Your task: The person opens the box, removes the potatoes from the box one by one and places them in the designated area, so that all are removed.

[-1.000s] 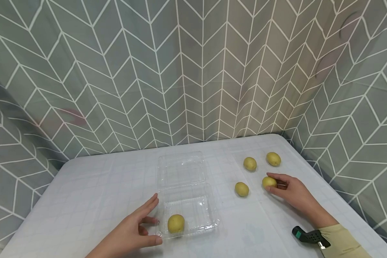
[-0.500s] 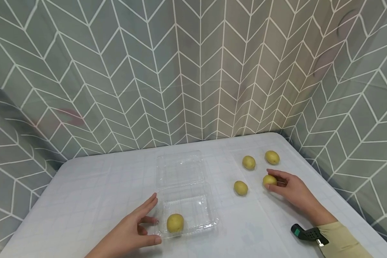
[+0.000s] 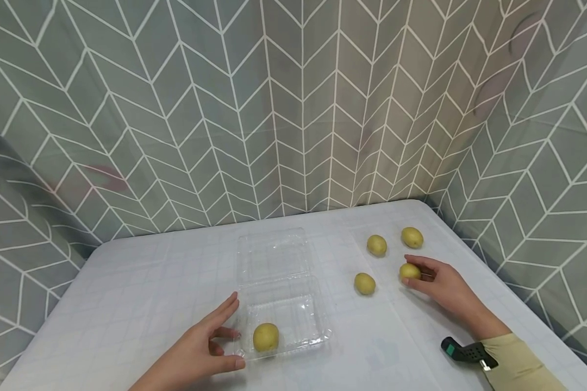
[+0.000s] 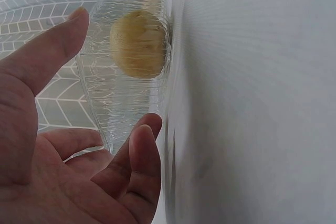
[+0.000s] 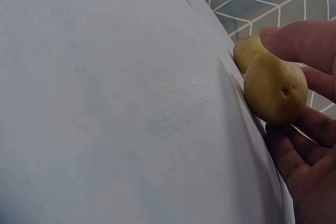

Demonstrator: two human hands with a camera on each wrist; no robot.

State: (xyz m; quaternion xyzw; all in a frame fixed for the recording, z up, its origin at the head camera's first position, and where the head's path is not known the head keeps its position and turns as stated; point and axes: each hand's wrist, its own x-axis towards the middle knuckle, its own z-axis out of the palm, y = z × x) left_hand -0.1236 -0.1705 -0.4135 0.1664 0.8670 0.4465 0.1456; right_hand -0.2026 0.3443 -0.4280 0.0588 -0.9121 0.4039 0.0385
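Observation:
My right hand (image 3: 447, 288) holds a small yellow potato (image 3: 409, 272) between thumb and fingers on the right of the table. In the right wrist view this potato (image 5: 275, 88) shows a dark eye, with the thumb over its top edge. My left hand (image 3: 200, 342) rests at the left end of a clear plastic clamshell box (image 3: 298, 320), its thumb at the near corner and index finger extended along the side. Inside the box lies another potato (image 3: 266, 338), seen through the ribbed wall in the left wrist view. The box's lid (image 3: 274, 255) lies folded back, away from me.
Three loose potatoes lie around the right hand: one nearer the box (image 3: 364, 283), one behind it (image 3: 376, 245) and one at the far right (image 3: 412, 237). A white cloth covers the table (image 3: 142, 293). Patterned curtains (image 3: 293, 108) stand along the back and sides.
The view has shifted slightly. My right hand has stayed on the potato with hardly any movement, and the left hand keeps its place by the box.

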